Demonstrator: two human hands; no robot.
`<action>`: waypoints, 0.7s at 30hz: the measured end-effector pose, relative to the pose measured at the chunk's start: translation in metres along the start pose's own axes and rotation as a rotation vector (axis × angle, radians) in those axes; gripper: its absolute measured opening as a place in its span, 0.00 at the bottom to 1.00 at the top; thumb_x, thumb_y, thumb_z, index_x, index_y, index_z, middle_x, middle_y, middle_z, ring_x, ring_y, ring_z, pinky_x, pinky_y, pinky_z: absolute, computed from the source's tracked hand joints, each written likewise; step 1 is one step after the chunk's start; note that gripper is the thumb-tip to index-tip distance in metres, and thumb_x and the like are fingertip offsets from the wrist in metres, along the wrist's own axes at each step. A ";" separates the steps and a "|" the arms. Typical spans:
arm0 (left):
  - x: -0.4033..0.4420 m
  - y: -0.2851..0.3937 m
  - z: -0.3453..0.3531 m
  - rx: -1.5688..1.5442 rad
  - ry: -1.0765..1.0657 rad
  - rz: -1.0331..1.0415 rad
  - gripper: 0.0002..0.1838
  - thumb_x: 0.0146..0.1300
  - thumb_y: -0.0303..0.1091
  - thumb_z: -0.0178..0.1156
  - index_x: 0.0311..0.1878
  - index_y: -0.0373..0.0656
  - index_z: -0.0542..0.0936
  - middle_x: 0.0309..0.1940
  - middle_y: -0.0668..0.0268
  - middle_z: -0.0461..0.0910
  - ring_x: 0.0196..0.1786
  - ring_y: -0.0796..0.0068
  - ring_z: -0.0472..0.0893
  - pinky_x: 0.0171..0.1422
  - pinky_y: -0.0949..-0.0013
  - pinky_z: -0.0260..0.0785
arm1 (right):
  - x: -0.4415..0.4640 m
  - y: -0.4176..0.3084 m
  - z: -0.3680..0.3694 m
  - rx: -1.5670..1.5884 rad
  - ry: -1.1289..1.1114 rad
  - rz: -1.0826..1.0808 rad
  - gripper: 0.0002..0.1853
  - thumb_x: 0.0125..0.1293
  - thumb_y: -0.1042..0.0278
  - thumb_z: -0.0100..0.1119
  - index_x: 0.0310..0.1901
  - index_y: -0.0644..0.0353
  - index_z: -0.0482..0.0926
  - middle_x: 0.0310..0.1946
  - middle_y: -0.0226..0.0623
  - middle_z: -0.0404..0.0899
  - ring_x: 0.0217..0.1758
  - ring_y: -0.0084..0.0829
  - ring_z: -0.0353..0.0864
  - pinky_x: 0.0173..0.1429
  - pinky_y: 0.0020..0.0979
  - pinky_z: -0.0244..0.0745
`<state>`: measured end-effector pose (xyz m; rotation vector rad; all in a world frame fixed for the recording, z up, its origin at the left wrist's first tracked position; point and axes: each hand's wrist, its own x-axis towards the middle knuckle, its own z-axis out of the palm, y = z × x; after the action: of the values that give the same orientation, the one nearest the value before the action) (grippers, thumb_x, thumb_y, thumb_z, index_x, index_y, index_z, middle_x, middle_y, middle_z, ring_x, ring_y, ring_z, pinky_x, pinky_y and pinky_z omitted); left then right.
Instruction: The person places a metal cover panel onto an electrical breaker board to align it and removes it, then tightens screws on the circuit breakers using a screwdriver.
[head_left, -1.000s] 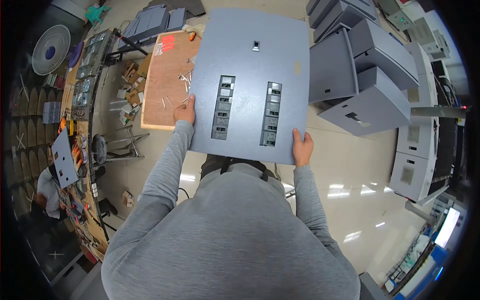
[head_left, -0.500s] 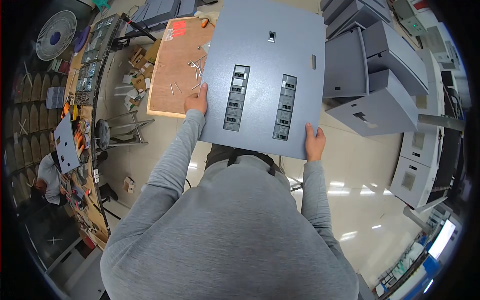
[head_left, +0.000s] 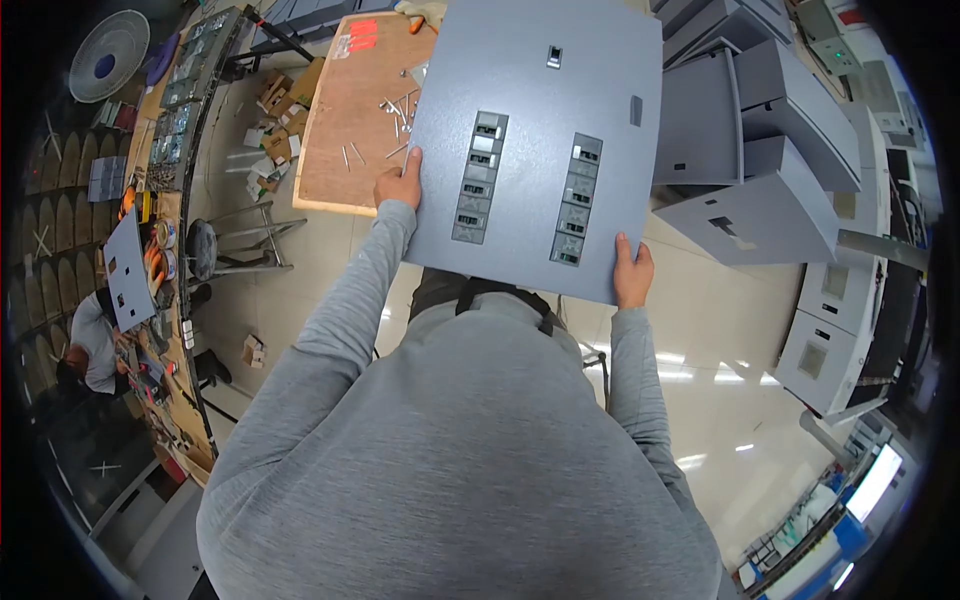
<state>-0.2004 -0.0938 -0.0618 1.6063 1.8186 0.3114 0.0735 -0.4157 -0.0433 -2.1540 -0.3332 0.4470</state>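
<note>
Blue-gray rectangular metal panel point(head_left: 525, 170) shifted slightly R in view, overlapping reddish-brown wooden worktop's point(head_left: 340, 125) R side. L hand point(head_left: 399, 184) & R hand point(head_left: 633, 273): fingers clamped on opp. edges, so not released yet.

Glossy pale floor point(head_left: 715, 310), dark stool point(head_left: 203, 250)

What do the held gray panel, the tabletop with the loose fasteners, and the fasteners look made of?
Gray panel: probably sheet metal, painted or powder-coated; even gray, soft sheen, straight edges.
Tabletop: looks like wood, possibly plywood; reddish-brown face, paler edge.
Loose fasteners: likely metal, bare or plated; silvery shine. Too small to tell which.
</note>
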 end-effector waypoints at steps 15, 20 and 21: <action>-0.002 0.008 -0.007 0.019 -0.070 -0.066 0.44 0.59 0.75 0.56 0.36 0.31 0.87 0.41 0.37 0.84 0.49 0.40 0.83 0.58 0.49 0.72 | 0.004 0.006 -0.004 -0.019 -0.059 0.020 0.24 0.69 0.52 0.65 0.44 0.73 0.83 0.39 0.47 0.87 0.42 0.32 0.84 0.50 0.34 0.77; -0.001 0.008 -0.008 -0.003 -0.085 -0.060 0.44 0.60 0.74 0.56 0.35 0.31 0.87 0.41 0.38 0.84 0.49 0.40 0.83 0.58 0.49 0.72 | 0.006 0.005 -0.004 0.003 -0.074 0.042 0.24 0.70 0.53 0.65 0.45 0.73 0.83 0.40 0.45 0.87 0.42 0.31 0.84 0.50 0.32 0.77; -0.002 0.008 -0.009 0.001 -0.080 -0.050 0.43 0.60 0.74 0.56 0.35 0.31 0.87 0.41 0.38 0.84 0.49 0.40 0.83 0.58 0.49 0.72 | 0.007 0.005 -0.004 0.018 -0.089 0.052 0.24 0.70 0.53 0.65 0.47 0.73 0.82 0.41 0.45 0.87 0.43 0.31 0.84 0.50 0.32 0.77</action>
<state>-0.1996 -0.0918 -0.0501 1.5491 1.7950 0.2202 0.0815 -0.4185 -0.0467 -2.1333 -0.3220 0.5750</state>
